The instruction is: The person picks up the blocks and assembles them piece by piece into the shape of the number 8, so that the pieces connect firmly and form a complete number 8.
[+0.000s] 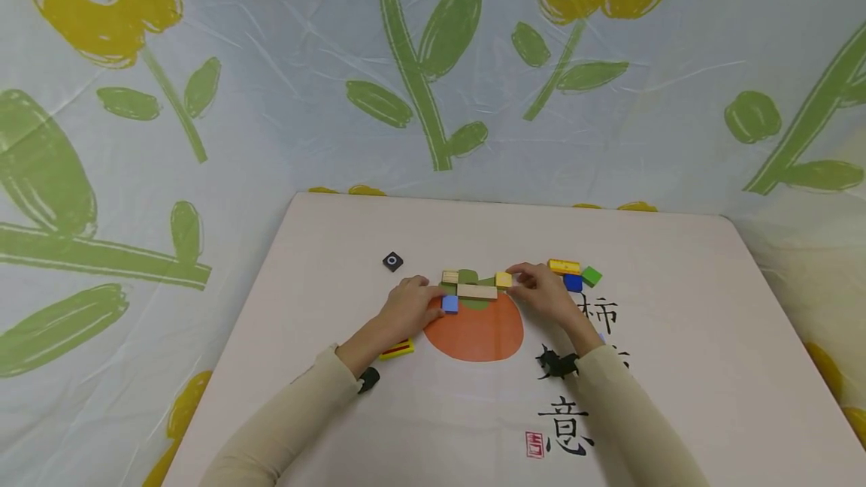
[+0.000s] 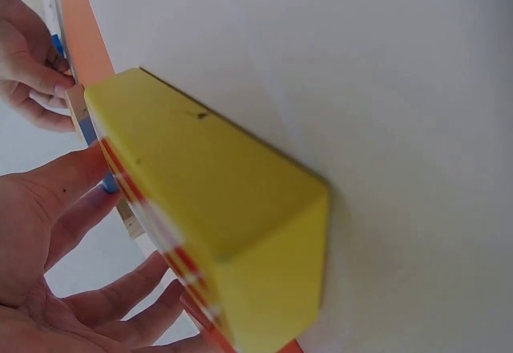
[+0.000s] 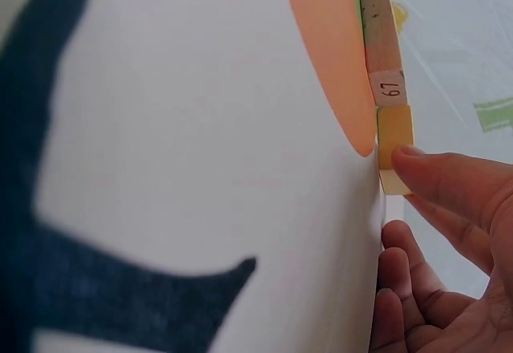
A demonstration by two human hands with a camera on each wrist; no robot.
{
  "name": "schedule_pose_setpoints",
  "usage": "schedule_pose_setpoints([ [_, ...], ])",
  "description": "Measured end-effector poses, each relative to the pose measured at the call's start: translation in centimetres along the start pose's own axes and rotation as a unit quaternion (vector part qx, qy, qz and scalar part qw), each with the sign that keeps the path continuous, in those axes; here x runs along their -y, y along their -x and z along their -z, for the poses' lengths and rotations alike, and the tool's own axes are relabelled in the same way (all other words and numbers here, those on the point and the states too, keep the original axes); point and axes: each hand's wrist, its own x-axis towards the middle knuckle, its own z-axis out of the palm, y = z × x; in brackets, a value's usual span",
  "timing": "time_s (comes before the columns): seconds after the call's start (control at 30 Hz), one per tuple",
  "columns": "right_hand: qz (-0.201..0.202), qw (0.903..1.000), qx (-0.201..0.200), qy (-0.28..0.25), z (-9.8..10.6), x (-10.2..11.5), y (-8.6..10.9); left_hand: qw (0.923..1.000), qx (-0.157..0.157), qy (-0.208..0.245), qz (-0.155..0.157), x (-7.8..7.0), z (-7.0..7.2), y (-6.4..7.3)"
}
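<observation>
My left hand (image 1: 409, 303) pinches a small light-blue block (image 1: 449, 304) between thumb and finger. A long wooden block (image 1: 476, 291) lies just beyond its right side, with a short wooden block (image 1: 449, 276) behind. At the other end of the long block, thumb and index finger of my right hand (image 1: 546, 295) grip a yellow block (image 1: 504, 279). In the right wrist view, that yellow block (image 3: 395, 132) stands against the end of a wooden block (image 3: 389, 88) marked 67. The other fingers of this hand are curled beside the table surface.
A yellow block with red stripes (image 1: 397, 349) and a black object (image 1: 368, 379) are by my left forearm. Near my right hand lie yellow (image 1: 564, 266), blue (image 1: 573, 283) and green (image 1: 591, 276) blocks, plus a dark spiky figure (image 1: 558, 361). A black tile (image 1: 392, 261) sits farther back.
</observation>
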Motion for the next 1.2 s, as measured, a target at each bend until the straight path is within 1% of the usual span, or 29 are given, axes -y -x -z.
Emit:
schedule_pose_setpoints([
  [0.2, 0.000, 1.0000, 0.003, -0.004, -0.03, 0.11, 0.16, 1.0000, 0.003, 0.002, 0.002, -0.07, 0.09, 0.10],
  [0.43, 0.002, 1.0000, 0.004, -0.009, 0.16, 0.24, 0.26, 1.0000, -0.004, -0.004, -0.002, 0.00, -0.05, 0.01],
  [0.87, -0.003, 0.9999, 0.008, -0.008, 0.24, 0.22, 0.20, 1.0000, 0.000, 0.010, 0.001, -0.10, -0.02, 0.09],
  [1.2, 0.000, 0.9999, 0.013, -0.010, 0.25, 0.11, 0.09, 1.0000, -0.002, 0.006, 0.002, -0.09, -0.10, 0.02],
])
